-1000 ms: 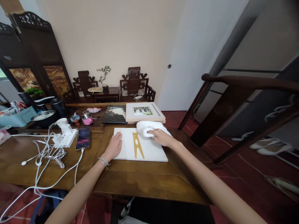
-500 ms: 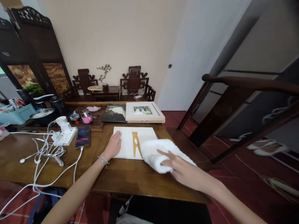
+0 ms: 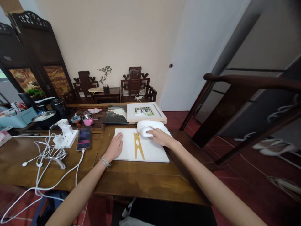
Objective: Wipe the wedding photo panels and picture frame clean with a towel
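Observation:
A white flat board lies on the wooden table, bearing a yellow cat-shaped figure with two long legs. My left hand rests flat on the board's left edge, fingers stretched out. In my right hand is a folded white fluffy towel, gripped at its near side. The towel lies over the board's far right corner, close to the figure's head. Part of my right hand's fingers is hidden in the towel's folds.
Behind the board lie a white picture frame and a dark photo panel. Leftward are a phone, a white power strip with tangled cables, a pink cup and a pot. A wooden chair stands at the right.
My right hand has moved the towel away from me and slightly left, from the board's near right to its far right corner. My left hand stays in place.

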A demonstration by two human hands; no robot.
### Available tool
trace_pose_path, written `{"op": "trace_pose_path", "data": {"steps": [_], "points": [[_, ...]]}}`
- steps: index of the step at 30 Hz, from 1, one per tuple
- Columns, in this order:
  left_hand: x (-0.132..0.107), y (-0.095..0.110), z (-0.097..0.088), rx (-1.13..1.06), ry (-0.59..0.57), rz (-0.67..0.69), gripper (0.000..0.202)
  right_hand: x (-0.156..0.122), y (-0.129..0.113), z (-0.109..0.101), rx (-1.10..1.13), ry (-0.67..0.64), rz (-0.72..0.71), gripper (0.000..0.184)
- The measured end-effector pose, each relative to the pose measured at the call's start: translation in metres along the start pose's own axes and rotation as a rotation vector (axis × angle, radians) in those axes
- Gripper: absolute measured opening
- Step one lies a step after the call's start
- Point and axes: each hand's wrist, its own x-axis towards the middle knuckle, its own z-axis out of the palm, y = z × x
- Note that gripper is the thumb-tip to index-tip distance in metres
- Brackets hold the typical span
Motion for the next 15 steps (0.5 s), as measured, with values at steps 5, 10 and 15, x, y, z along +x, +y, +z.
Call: {"op": "trace_pose_path", "data": {"steps": [5,10,15], "points": [[-0.001,0.001,0.000,0.005,0.001,-0.012,0.043,-0.025,-0.011,0.002,-0.002,-0.043,-0.008,0.053],[-0.001,0.001,0.002,0.006,0.010,-0.014,0.044,-0.099,-0.058,-0.008,0.068,-0.131,0.035,0.052],[0.000,-0.001,0.003,-0.003,0.022,0.009,0.042,-0.143,-0.091,-0.017,0.102,-0.215,0.034,0.045]]}}
